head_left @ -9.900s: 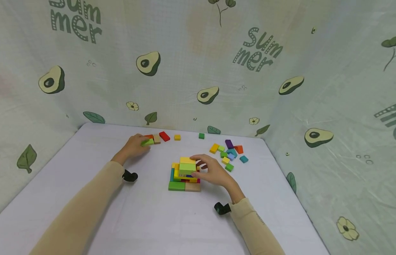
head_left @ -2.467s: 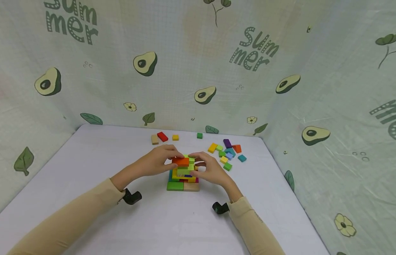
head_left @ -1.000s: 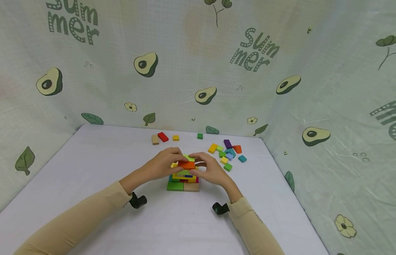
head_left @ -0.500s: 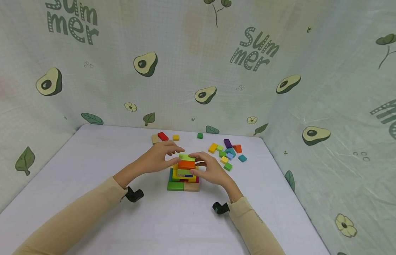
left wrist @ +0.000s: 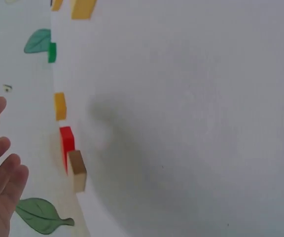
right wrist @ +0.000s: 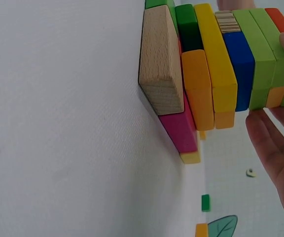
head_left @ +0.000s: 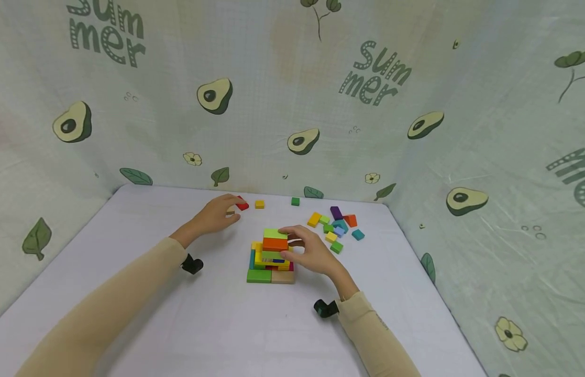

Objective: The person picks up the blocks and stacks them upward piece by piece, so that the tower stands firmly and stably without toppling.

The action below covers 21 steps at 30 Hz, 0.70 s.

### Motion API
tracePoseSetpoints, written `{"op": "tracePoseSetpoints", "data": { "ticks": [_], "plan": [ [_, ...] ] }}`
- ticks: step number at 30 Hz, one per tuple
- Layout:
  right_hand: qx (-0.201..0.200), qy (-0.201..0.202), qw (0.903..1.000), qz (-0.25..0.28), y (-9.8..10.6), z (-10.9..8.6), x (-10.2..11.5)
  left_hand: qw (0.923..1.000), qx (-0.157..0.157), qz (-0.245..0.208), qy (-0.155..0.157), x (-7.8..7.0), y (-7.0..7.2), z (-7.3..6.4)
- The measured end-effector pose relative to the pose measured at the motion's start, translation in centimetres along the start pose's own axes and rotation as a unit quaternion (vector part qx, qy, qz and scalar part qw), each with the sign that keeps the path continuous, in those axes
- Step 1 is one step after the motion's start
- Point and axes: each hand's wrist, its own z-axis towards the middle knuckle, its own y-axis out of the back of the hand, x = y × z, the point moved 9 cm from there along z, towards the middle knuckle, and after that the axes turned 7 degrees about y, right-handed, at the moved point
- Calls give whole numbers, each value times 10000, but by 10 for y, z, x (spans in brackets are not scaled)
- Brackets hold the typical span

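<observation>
A tower of coloured toy building blocks (head_left: 263, 256) stands mid-table, narrowing upward. An orange-red block (head_left: 275, 245) and a light green one (head_left: 275, 233) lie side by side on its top. My right hand (head_left: 317, 254) holds the upper layers from the right, thumb at the front and fingers at the far side; the right wrist view shows the thumb against the light green blocks (right wrist: 260, 54). Farther back on the left, my left hand (head_left: 213, 215) hovers with parted, relaxed fingers near a tan block (left wrist: 77, 170), holding nothing. In the head view it mostly hides that block.
Along the back edge lie a red block (head_left: 243, 204), a yellow block (head_left: 260, 204) and a small green block (head_left: 295, 201). A loose group of several blocks, among them a purple block (head_left: 336, 212), spreads right of the tower. Printed cloth walls (head_left: 273, 104) surround the white table (head_left: 235, 324).
My left hand has set the orange-red block on the tower, let go, and moved back and left to the tan block. Earlier it brought a light green block. The right hand stays at the tower.
</observation>
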Motion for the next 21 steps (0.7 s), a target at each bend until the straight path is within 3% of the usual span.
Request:
{"op": "tracePoseSetpoints", "data": {
  "ticks": [7, 12, 21],
  "plan": [
    [-1, -3, 10000, -3, 0, 0, 0, 9987, 382, 78, 327, 30, -9, 13],
    [26, 10, 10000, -31, -1, 0, -1, 9948, 834, 131, 570, 48, -25, 15],
    [22, 59, 10000, -70, 0, 1, 1, 9932, 954, 163, 641, 58, -30, 13]
  ]
}}
